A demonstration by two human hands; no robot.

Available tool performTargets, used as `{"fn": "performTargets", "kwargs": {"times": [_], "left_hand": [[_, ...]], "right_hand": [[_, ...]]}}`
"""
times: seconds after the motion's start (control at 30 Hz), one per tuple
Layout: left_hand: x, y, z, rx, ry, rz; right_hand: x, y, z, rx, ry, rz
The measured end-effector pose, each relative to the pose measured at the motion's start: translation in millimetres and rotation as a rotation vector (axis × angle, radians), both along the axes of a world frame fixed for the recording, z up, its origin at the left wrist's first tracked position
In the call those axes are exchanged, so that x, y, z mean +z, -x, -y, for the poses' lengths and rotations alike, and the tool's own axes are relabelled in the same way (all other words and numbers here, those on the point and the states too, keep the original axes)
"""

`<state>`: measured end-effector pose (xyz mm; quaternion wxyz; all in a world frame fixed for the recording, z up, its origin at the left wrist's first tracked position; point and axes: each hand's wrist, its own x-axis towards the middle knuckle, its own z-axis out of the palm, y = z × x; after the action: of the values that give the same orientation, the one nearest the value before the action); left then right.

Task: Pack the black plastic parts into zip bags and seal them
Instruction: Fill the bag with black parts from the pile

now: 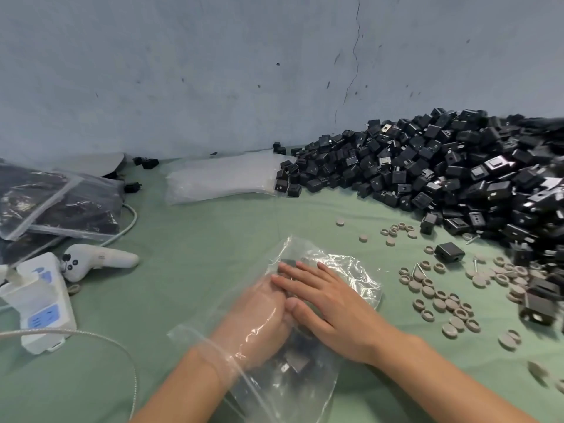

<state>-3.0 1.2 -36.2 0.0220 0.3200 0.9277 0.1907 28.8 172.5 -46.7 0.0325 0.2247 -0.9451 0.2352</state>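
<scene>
We are at the filling step. Our left hand (259, 315) is inside the clear zip bag (351, 270) up to the wrist, near the middle of the green cloth (198, 239). Through the blurred plastic we cannot tell whether its fingers grip anything. Our right hand (323, 306) lies flat on top of the bag, fingers straight, pressing down and holding nothing. A few black plastic parts (293, 361) show inside the bag near its mouth. The heap of loose parts (442, 178) lies far right, and the filled bags (58, 203) far left. Next, we judge, the left hand must slide out without dragging parts along. Then the bag either takes more parts or gets its zip pressed closed.
</scene>
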Motion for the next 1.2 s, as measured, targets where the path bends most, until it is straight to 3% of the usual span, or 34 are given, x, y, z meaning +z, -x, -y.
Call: {"fn": "performTargets", "kwargs": {"times": [0.1,0.27,0.4,0.47,0.6,0.73,0.83,0.93,1.0,1.03,1.13,1.2], "left_hand": [[-3,12,-6,0.054,0.040,0.132],[-5,22,-13,0.066,0.001,0.134],[-6,18,-20,0.105,-0.009,0.097],[-8,15,-22,0.131,0.008,0.084],[-8,18,-27,0.121,0.000,0.107],[-11,26,-22,0.134,-0.050,0.012],[-17,26,-10,0.132,-0.071,-0.018],[-27,26,7,0.113,-0.123,-0.004],[-35,27,10,0.110,-0.203,0.019],[-40,29,9,0.139,-0.269,0.041],[-52,32,7,0.175,-0.304,0.052],[-56,33,11,0.133,-0.251,-0.086]], "right_hand": [[1,0,0,0.010,0.062,-0.009],[5,12,-17,-0.113,0.285,-0.076],[-2,25,-43,-0.414,0.085,-0.066],[-9,25,-49,-0.431,-0.034,0.012],[-5,25,-50,-0.414,0.027,0.001],[11,32,-59,-0.482,0.334,0.129],[23,46,-77,-0.633,0.695,0.466],[26,48,-90,-0.502,0.947,0.811],[22,50,-88,-0.371,0.852,0.894],[21,53,-84,-0.347,0.720,0.846],[14,68,-69,-0.379,0.214,0.342],[8,75,-60,-0.342,0.089,0.173]]}}
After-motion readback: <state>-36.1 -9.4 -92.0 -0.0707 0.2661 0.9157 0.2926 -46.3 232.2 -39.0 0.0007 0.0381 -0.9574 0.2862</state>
